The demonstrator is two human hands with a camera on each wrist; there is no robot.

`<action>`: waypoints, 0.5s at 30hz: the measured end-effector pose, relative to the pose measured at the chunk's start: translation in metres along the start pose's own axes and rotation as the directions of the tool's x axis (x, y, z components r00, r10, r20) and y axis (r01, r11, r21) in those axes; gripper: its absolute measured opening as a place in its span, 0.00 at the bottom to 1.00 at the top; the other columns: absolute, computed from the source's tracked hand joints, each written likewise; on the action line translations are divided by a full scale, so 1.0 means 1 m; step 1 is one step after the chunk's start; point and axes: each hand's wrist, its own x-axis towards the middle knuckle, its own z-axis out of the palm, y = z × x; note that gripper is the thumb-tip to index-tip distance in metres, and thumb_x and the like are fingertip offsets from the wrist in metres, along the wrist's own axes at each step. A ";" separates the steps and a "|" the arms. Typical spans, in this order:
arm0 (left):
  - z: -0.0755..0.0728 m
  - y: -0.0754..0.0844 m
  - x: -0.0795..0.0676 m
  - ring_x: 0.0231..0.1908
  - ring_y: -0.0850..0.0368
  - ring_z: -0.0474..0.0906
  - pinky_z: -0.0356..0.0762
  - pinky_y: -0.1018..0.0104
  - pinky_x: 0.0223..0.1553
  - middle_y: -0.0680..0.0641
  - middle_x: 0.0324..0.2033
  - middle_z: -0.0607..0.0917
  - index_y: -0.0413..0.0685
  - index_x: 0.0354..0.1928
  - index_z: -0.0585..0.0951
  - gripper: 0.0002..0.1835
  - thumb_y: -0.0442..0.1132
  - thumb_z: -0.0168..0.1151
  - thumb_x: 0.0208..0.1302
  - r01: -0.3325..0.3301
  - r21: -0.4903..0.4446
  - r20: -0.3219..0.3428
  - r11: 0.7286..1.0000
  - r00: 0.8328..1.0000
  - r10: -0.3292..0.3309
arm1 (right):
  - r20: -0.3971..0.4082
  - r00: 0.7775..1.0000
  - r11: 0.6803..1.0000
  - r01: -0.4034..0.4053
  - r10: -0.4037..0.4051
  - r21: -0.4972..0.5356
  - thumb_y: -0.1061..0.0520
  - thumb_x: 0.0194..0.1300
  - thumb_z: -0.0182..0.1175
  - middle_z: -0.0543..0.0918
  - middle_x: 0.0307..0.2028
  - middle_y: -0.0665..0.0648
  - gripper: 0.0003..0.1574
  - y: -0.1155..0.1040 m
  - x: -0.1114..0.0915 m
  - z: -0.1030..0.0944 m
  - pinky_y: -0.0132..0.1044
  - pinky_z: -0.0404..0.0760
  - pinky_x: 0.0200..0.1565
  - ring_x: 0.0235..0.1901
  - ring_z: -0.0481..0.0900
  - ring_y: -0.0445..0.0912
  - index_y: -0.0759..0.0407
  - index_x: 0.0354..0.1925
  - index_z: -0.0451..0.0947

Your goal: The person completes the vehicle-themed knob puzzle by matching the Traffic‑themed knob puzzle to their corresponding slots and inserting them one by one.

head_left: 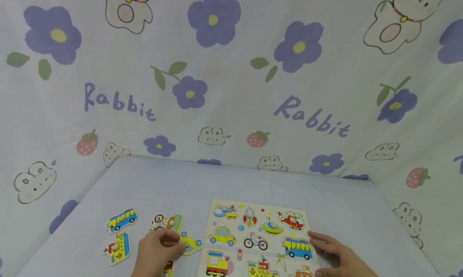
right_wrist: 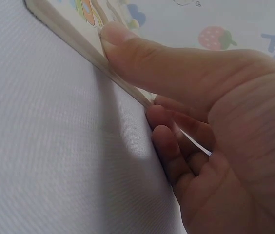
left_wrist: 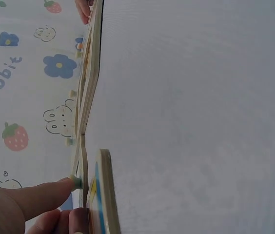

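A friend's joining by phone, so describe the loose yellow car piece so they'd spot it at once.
Find the big puzzle board. Just left of it, the left hand pinches the yellow car piece. Unlike the neighbouring loose pieces, it's a car, turned so its blue wheels point away from the person.

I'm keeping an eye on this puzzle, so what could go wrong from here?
The yellow car piece in the left hand is wheels-up, while the car picture on the board is wheels-down, so it may not fit unless turned. That hand might also nudge the red-and-green piece close by.
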 end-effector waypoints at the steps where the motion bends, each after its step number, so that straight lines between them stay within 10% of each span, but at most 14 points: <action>1: 0.000 0.000 0.000 0.30 0.57 0.83 0.81 0.62 0.33 0.52 0.27 0.85 0.42 0.36 0.84 0.20 0.41 0.83 0.42 -0.002 0.001 -0.001 1.000 1.000 0.002 | -0.001 1.000 1.000 -0.003 0.003 0.002 0.43 0.49 0.76 0.59 0.72 0.53 0.50 0.000 0.000 0.000 0.32 0.74 0.54 0.66 0.61 0.56 0.55 0.68 0.71; 15: 0.008 0.002 0.004 0.30 0.58 0.82 0.81 0.64 0.32 0.53 0.27 0.85 0.43 0.33 0.84 0.16 0.34 0.81 0.42 -0.061 0.038 -0.019 0.997 0.998 0.062 | -0.004 1.000 1.000 -0.030 0.030 -0.001 0.42 0.49 0.77 0.59 0.72 0.54 0.50 0.002 0.003 0.001 0.40 0.76 0.55 0.66 0.60 0.63 0.54 0.67 0.72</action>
